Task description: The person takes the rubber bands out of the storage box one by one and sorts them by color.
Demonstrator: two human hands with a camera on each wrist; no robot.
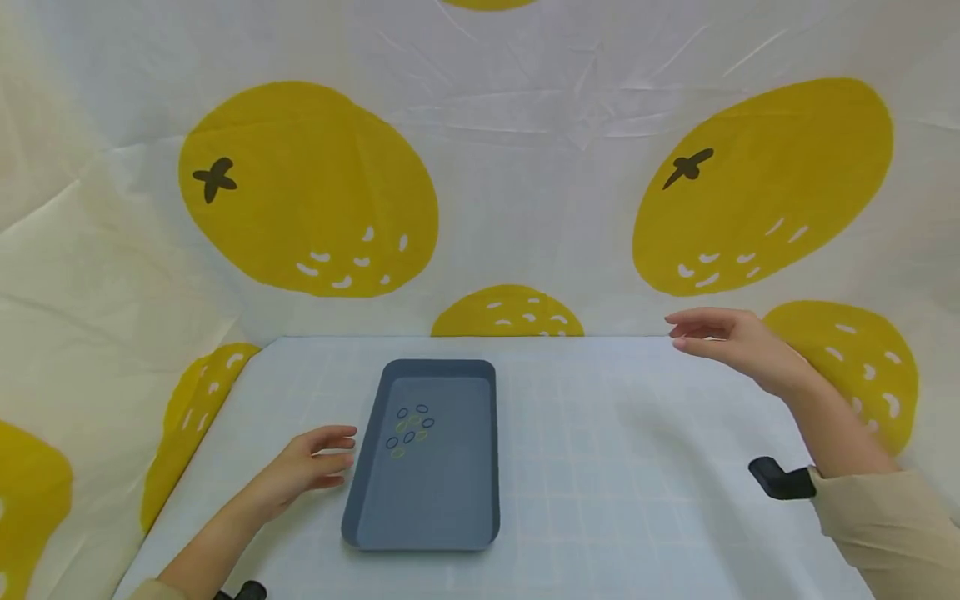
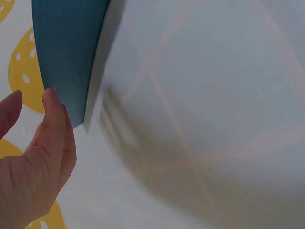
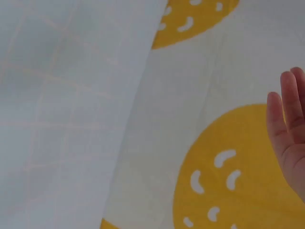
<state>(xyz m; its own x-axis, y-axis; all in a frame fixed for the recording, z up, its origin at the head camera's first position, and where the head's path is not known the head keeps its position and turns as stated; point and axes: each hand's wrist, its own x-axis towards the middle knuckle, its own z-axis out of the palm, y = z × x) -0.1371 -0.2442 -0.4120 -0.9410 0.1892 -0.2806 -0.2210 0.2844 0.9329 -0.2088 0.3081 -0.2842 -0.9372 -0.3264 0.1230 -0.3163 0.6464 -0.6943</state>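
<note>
Backdrop [image 1: 540,183]: white cloth, lightly creased, printed with large yellow fruit shapes bearing white flecks, two of them with dark star-shaped marks; hung behind and at both sides.

Surface [image 1: 585,467]: pale blue-white, faint grid of lines; its far edge meets the backdrop.

Tray [image 1: 442,500]: one, blue-grey, rectangular, rounded corners, low raised rim; lying flat left of the surface's middle, long sides running from near edge to far, its far rim just short of the surface's far edge.

Sleeve [image 1: 877,517]: beige, on the right forearm.

Right hand [image 1: 735,337]: raised above the surface near its far right corner; fingers together and gently bent, thumb a little apart from them; grip loose, nothing held, nothing touched.

Left hand [image 1: 307,467]: just beside the tray's left long rim, palm side toward it; fingers slightly spread and softly curved, thumb separate; nothing held.

Wrist devices: two, black, one at the right cuff [image 1: 780,481], one partly seen by the left [image 1: 251,591].

Rings [image 1: 409,431]: thin, small, oval, some dark blue, others yellow-green; loosely clustered inside the tray, toward its far left part; count appears to be nine, though their fineness leaves this uncertain.
</note>
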